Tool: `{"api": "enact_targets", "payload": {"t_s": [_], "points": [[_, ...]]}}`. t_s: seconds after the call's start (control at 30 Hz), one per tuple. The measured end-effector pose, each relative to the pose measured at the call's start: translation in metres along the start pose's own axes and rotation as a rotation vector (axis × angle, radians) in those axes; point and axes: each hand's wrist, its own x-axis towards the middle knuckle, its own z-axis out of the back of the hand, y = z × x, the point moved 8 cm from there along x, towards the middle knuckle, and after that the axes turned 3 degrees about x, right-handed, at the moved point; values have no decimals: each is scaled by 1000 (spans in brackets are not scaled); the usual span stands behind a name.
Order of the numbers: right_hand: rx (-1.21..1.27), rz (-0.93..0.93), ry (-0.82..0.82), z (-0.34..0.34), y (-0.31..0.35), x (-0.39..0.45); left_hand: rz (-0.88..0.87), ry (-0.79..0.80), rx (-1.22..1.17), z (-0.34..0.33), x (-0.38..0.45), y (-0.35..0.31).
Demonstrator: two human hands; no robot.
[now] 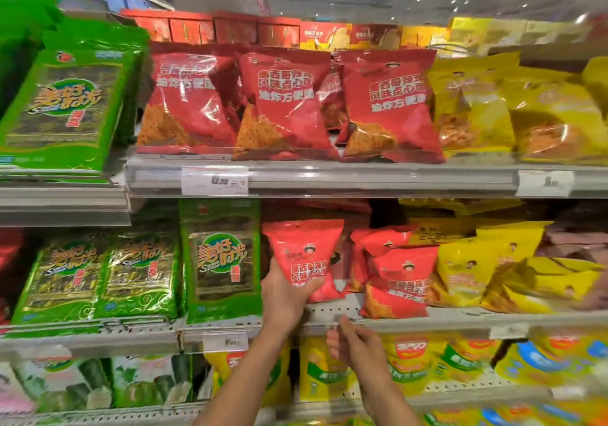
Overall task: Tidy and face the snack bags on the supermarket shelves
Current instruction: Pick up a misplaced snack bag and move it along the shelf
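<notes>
My left hand (284,297) grips the lower part of a red snack bag (304,254) and holds it upright on the middle shelf (460,322), just right of a tall green seaweed pack (221,261). My right hand (353,346) hovers in front of that shelf's front edge, fingers loosely curled, holding nothing. More red bags (398,281) lean untidily to the right of the held one, then yellow bags (467,271). On the shelf above, three red bags (286,103) stand facing front.
Green seaweed packs (98,277) fill the left of the middle shelf and upper left (62,106). Yellow bags (513,106) stand upper right. Price tags (214,180) clip to the upper shelf rail. The bottom shelf holds yellow bags (411,363) and white-green packs (98,386).
</notes>
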Motion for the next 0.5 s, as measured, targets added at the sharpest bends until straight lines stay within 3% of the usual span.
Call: {"api": "enact_targets", "payload": {"t_s": [0.3,0.5], "points": [[19,-60,23,-5,2,4,120,155,103,-23,10,23],[-13,22,34,-7,9,-5,81,190,152,-9,-1,19]]}}
